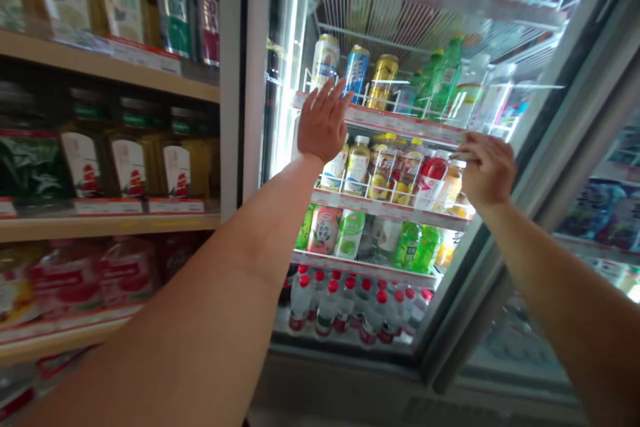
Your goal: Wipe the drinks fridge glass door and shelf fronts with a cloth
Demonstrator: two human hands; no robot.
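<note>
I face an open drinks fridge with lit wire shelves. My left hand (323, 121) is raised, fingers stretched out flat, at the front rail of the can shelf (390, 121), just below a white can (325, 60) and a blue can (356, 71). It holds nothing. My right hand (487, 170) is closed, fingers curled at the right end of that shelf rail near the glass door's edge (545, 127); what it grips is too small to name. Beneath my hands stand juice bottles (395, 173).
The fridge door (500, 280) hangs open to the right. Lower shelves hold green bottles (415, 247) and red-capped water bottles (350, 307). Wooden store shelves (110, 67) with jars and bottles stand at the left. A gold can (383, 80) and green bottles (440, 83) share the can shelf.
</note>
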